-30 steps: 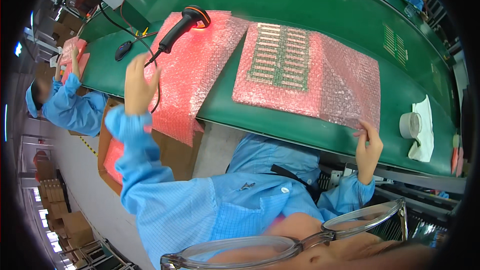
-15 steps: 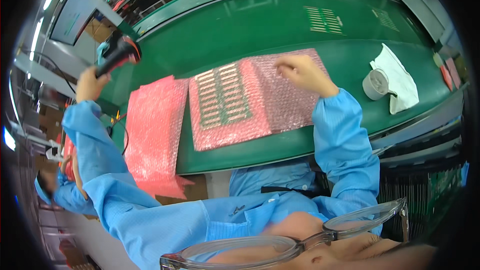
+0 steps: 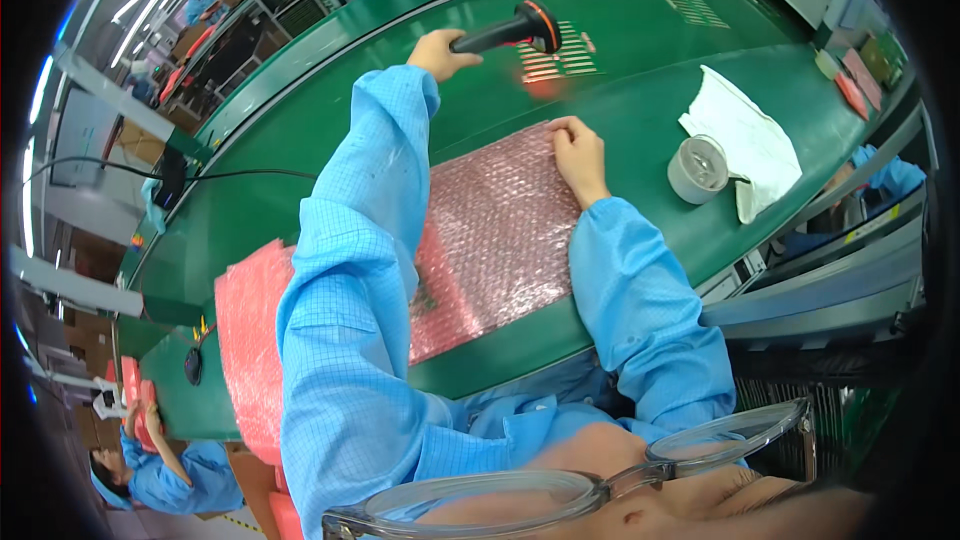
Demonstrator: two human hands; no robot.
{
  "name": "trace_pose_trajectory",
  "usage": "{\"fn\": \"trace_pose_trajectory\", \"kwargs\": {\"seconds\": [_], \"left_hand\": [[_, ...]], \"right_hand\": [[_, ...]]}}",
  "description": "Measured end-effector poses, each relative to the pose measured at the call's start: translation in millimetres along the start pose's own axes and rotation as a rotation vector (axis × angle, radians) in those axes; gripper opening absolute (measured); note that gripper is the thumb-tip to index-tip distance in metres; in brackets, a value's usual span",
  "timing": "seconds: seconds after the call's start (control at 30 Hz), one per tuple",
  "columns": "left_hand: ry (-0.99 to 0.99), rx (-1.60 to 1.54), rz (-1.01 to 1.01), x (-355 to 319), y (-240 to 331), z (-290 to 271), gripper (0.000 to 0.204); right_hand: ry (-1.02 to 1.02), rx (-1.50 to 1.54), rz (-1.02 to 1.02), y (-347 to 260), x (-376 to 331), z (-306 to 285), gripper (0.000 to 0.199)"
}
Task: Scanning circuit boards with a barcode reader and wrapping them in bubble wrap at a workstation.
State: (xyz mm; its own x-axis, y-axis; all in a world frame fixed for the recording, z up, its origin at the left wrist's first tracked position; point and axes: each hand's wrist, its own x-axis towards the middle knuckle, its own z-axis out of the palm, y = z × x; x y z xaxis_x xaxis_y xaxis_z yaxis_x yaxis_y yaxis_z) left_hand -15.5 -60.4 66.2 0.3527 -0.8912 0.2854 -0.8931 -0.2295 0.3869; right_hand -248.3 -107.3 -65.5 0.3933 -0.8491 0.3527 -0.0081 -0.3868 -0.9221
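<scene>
My left hand (image 3: 444,53) is wrapped round the handle of a black-and-orange barcode scanner (image 3: 500,32), reaching far across the green work surface. The scanner's head is over a green circuit board panel (image 3: 572,62) with pale strips, and a red glow shows at the panel's near side. With curled fingers, my right hand (image 3: 580,158) pinches the far right corner of a pink bubble wrap sheet (image 3: 500,230). Another board panel (image 3: 425,296) lies on the wrap's left part, mostly hidden by my left sleeve.
A stack of pink bubble wrap (image 3: 248,340) lies on the left. On the right are a pale round container (image 3: 698,170) and a white cloth (image 3: 745,130). Another panel (image 3: 694,7) lies farther back. The scanner's black cable (image 3: 260,172) runs leftward. A person (image 3: 170,475) works at lower left.
My left hand has carried the scanner rightward from the far left to the panel at the back. My right hand has settled on the wrap's far corner. The view has shifted too.
</scene>
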Motion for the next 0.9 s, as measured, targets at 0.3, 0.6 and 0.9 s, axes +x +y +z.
{"fn": "trace_pose_trajectory", "kwargs": {"seconds": [0.3, 0.6, 0.9], "left_hand": [[-0.118, -0.059, -0.054, 15.9, -14.0, 36.7, 0.046], [0.016, 0.002, -0.034, -15.6, -15.1, -5.3, 0.047], [0.210, 0.676, -0.286, -188.8, 60.5, -291.8, 0.043]], "right_hand": [[-0.017, 0.037, 0.038, -0.2, -0.7, -2.2, 0.017], [-0.068, 0.019, 0.033, 6.4, 3.2, 6.4, 0.020], [-0.241, -0.483, 0.179, -4.9, 117.3, 19.7, 0.032]]}}
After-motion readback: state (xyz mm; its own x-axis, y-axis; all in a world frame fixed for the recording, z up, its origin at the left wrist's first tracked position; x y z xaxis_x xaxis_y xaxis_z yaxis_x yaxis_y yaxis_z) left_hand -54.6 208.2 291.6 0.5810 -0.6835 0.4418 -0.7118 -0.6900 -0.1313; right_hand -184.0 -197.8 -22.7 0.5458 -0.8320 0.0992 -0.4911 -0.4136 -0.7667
